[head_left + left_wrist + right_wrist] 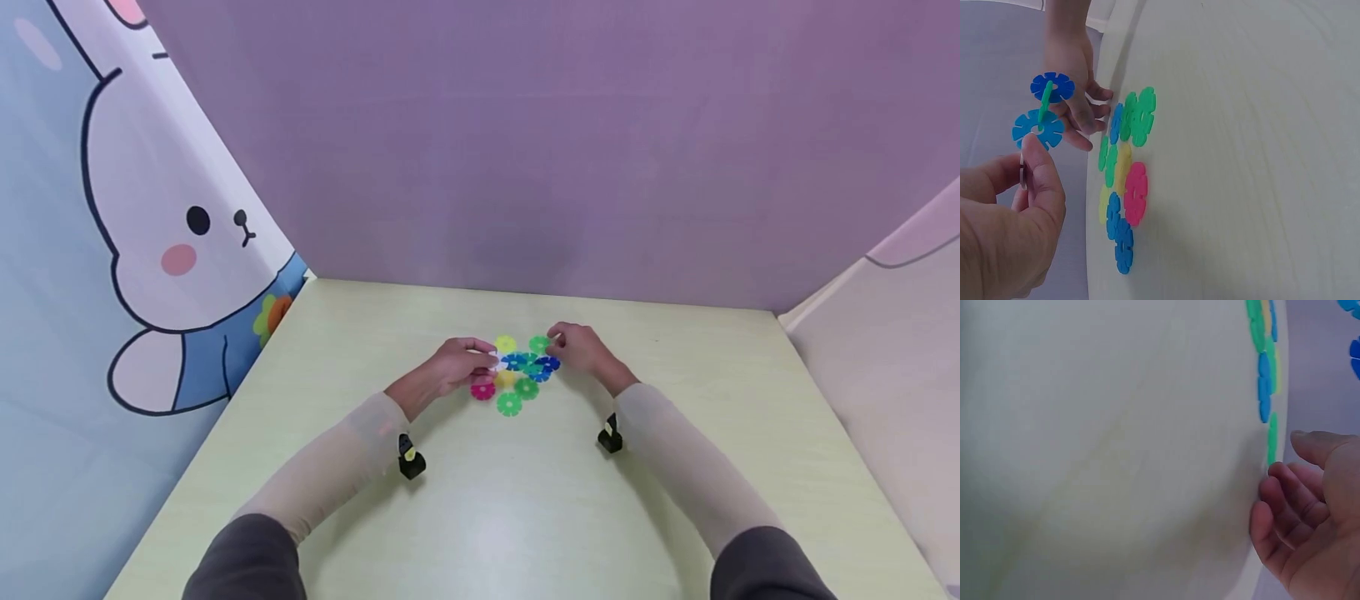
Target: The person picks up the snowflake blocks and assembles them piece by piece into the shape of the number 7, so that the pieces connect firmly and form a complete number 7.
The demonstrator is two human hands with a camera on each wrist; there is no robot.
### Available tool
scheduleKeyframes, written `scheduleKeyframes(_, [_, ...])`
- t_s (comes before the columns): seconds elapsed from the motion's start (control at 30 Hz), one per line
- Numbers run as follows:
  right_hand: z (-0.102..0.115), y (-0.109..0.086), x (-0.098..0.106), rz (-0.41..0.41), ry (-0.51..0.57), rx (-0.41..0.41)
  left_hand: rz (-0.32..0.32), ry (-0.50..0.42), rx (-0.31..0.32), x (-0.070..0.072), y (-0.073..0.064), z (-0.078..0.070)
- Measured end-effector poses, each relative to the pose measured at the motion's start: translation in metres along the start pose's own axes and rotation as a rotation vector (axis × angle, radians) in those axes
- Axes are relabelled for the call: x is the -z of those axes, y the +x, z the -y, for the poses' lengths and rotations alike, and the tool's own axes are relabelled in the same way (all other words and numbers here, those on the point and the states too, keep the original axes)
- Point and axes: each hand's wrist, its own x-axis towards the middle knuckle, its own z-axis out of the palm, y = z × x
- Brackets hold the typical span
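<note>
My left hand pinches a whitish notched disc between thumb and fingers, at the end of a small chain of slotted plastic snowflake discs. From it run a light blue disc, a green disc seen edge-on and a dark blue disc. The chain is held above the table. My right hand hovers at the chain's dark blue end, its fingers loosely bent and nothing between them. In the right wrist view its fingertips are close to a green disc.
Loose discs lie in a cluster under the hands: a red disc, a yellow disc, a green disc and several others. The pale table ends at a purple backdrop. A rabbit-print cloth hangs at left.
</note>
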Motion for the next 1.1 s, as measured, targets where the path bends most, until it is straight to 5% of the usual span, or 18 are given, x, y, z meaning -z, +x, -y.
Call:
scheduleKeyframes(0.4, [0.002,-0.001,-0.015,-0.034,-0.051,-0.087,0.005,-0.002,0.026,-0.001,0.001,0.006])
scheduleKeyframes(1.1, [0.008,0.005,-0.015,-0.038,-0.024,-0.088,-0.009,0.014,0.018,0.005,0.001,0.006])
